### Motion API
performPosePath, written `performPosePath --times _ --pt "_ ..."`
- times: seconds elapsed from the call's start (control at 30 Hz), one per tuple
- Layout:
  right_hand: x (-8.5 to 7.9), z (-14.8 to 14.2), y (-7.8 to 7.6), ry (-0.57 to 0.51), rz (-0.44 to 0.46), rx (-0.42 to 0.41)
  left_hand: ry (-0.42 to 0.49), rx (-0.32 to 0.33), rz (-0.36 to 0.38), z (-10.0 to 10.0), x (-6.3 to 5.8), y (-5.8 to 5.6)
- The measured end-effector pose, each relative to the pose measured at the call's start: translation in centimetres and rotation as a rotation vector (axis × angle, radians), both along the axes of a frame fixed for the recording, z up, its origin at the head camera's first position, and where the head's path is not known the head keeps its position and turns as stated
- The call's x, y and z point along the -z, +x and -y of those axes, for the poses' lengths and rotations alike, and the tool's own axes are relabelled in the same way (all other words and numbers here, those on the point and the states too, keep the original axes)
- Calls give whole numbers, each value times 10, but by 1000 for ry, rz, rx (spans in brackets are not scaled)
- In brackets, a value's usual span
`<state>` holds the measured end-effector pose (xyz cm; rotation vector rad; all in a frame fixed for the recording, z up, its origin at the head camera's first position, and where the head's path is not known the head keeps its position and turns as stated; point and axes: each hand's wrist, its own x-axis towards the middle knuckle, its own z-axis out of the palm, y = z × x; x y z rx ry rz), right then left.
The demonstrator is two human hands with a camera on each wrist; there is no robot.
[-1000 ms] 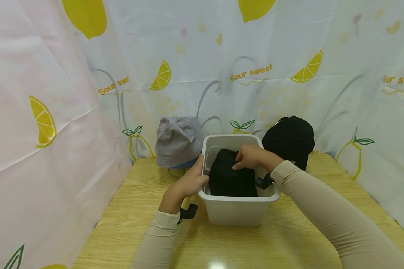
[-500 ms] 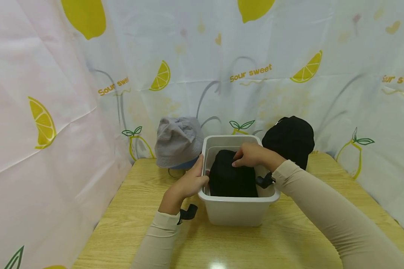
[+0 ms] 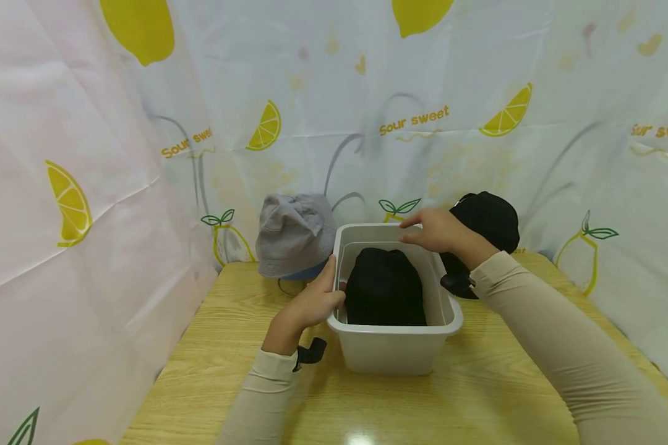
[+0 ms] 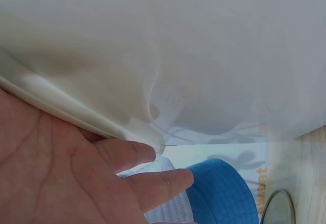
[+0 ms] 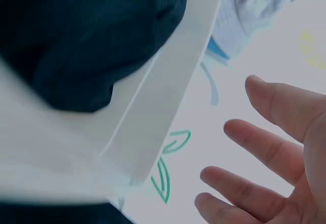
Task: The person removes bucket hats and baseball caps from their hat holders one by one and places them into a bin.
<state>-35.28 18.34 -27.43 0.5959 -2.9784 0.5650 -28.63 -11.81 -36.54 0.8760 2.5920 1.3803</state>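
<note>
Spreading the fingers (image 5: 244, 191) of the right hand (image 3: 436, 232) loosely apart, well opened and holding nothing, hovering by the far right part of the white bin (image 3: 386, 352) and covering a piece of its rim in the head view. Gripping the left rim of that bin with the left hand (image 3: 306, 303), hooking the thumb over the top edge and laying other fingers along the outside of the wall. Holding within the bin a black hat (image 3: 385, 287), rounded crown upward, filling most of the floor, lying close to the near wall and leaving a gap at the far end; standing apart from the right hand. Showing just left of the bin, toward the far side, a gray hat (image 3: 292, 235) with a blue part (image 4: 224, 188) beneath it, near the left fingertips, and a thin wire loop (image 4: 291, 208) below. Hiding part of a second black hat (image 3: 492, 219) behind the right hand, at the far right of the bin. Resting the bin on a wood-grain table (image 3: 200, 371). Wearing beige sleeves (image 3: 568, 346) and a small black device (image 3: 312, 351) at each wrist. Draping the far side with a white sheet (image 3: 334, 80), displaying lemons, leaves and orange "Sour sweet" lettering.
</note>
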Motion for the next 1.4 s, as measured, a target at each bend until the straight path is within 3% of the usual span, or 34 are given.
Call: performPosePath --times 0.37,0.73,1.13,1.4 --pt "-8 -29 0 -71 -54 125 7 6 1 1 1 0" --pt "-11 -51 2 -102 -114 178 20 18 4 0 2 -1" --pt "4 -85 -9 -143 -292 327 26 22 12 2 0 -1" --pt "21 -111 -8 -157 -310 384 31 39 2 -1 2 -3"
